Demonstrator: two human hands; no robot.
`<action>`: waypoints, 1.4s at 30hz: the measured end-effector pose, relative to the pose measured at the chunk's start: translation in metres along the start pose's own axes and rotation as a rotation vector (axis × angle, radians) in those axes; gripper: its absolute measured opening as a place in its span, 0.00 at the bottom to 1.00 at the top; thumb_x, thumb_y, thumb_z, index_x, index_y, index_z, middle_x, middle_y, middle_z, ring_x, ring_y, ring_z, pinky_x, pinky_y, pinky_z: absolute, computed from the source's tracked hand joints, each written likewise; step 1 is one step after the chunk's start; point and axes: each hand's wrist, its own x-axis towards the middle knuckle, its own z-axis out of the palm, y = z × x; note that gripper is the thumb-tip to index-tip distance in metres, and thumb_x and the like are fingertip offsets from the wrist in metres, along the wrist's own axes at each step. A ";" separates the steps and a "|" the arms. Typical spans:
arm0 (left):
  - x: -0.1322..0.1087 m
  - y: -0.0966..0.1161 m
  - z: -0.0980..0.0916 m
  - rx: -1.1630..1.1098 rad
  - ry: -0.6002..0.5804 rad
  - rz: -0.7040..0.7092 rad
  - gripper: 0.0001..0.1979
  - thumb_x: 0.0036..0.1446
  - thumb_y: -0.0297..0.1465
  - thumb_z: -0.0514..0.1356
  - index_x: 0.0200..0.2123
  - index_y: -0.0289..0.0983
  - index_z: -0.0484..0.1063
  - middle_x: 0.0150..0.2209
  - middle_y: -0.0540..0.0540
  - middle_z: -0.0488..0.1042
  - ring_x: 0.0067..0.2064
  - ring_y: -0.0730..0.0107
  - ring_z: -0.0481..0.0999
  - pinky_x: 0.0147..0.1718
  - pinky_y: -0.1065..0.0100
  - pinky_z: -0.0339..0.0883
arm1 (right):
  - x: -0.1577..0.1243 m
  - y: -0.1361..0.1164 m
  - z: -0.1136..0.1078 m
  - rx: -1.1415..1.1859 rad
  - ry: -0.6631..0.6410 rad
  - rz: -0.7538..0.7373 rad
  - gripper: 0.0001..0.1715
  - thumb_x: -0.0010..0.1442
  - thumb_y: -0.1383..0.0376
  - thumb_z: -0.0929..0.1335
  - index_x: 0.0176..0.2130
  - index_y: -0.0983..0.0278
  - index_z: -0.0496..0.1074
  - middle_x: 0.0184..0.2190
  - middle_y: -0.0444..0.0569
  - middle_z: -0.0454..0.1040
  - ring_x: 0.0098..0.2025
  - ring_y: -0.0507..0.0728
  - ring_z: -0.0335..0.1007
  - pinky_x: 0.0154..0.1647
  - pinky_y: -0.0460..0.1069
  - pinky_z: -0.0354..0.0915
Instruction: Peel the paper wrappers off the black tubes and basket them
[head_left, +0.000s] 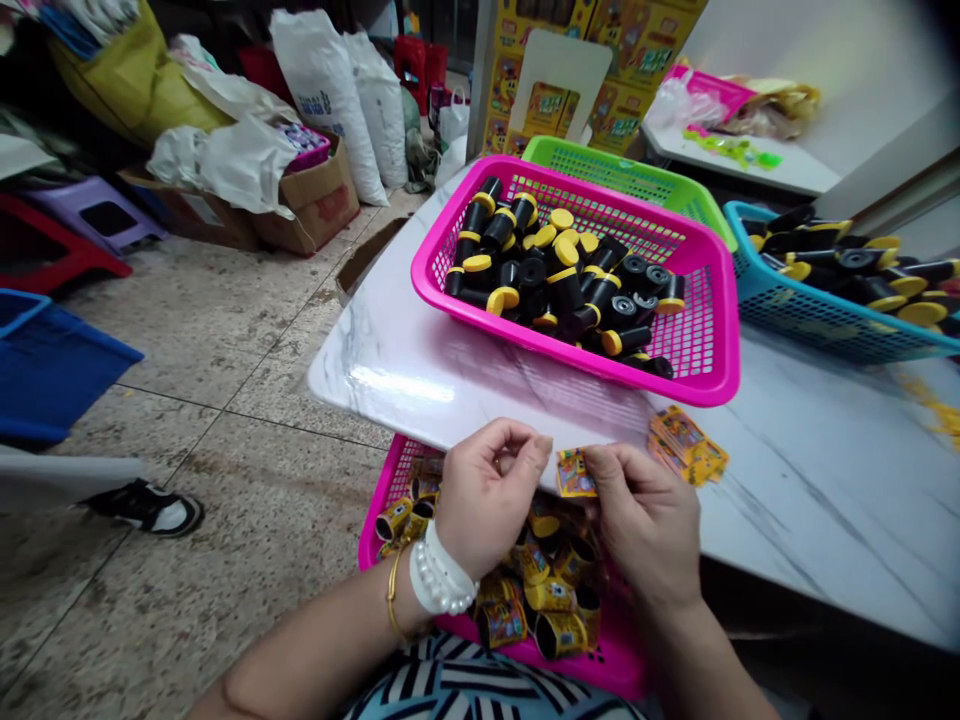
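**While the right hand (649, 530) pinches a label (576, 473), the left hand (491, 500) hovers just beside it**

The label sits between right thumb and fingers; whether the left's closed fingertips hold anything, I cannot tell. It looks light, thin and easily creased, probably best held by an edge. Spare labels (686, 445) lie right of the grip, the upper basket (726, 350) beyond; the lower basket (369, 540) crowds the space beneath.

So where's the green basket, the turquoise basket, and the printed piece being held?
Green basket (637, 177): head view, on its holey wall.
Turquoise basket (808, 316): head view, on its near wall.
Printed piece (574, 475): head view, middle of its visible face.
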 end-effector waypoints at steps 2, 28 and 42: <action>-0.008 0.001 0.000 0.011 0.031 0.042 0.13 0.62 0.40 0.63 0.31 0.36 0.72 0.19 0.56 0.62 0.19 0.80 0.57 0.18 0.75 0.51 | -0.002 0.002 0.002 -0.002 0.028 -0.012 0.23 0.65 0.52 0.70 0.25 0.63 0.74 0.17 0.42 0.67 0.20 0.50 0.59 0.20 0.45 0.59; -0.005 -0.002 -0.010 0.173 0.039 0.114 0.07 0.53 0.30 0.69 0.24 0.35 0.82 0.25 0.46 0.75 0.27 0.71 0.71 0.27 0.72 0.65 | 0.008 -0.004 0.008 -0.258 -0.114 -0.549 0.15 0.69 0.69 0.66 0.29 0.63 0.70 0.22 0.41 0.66 0.23 0.49 0.63 0.26 0.44 0.58; 0.001 0.000 -0.031 0.163 0.146 0.018 0.06 0.51 0.33 0.68 0.29 0.35 0.83 0.24 0.46 0.78 0.24 0.74 0.70 0.25 0.73 0.63 | 0.076 -0.043 -0.024 -0.559 0.019 -0.785 0.08 0.67 0.65 0.69 0.34 0.62 0.76 0.30 0.46 0.77 0.31 0.53 0.73 0.35 0.47 0.66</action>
